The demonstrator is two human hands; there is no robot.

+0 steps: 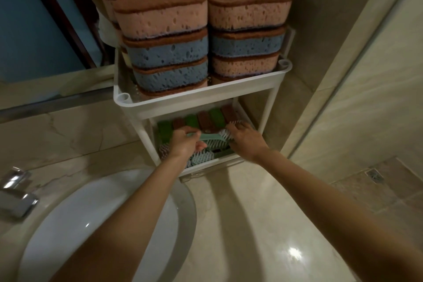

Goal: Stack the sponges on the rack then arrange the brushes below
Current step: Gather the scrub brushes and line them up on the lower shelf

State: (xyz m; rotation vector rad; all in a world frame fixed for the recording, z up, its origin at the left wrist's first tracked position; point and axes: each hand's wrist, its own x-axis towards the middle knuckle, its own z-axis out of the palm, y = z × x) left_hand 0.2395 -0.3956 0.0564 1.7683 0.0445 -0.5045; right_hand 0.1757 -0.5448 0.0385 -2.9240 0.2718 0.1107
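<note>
Both arms reach across the counter (229, 224) past the sink (91, 224) into the rack's (194, 98) lower tray. The left hand (183, 142) pinches a teal brush (211, 139) near the front edge; the right hand (245, 137), fingers curled, rests on its bristles. Sponges (206, 41) are stacked above, so the brush step seems underway; next, seat this brush flat.

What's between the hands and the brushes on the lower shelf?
Nothing visible. Both the left hand and right hand are already on the brushes in the lower shelf, under the sponges.
</note>
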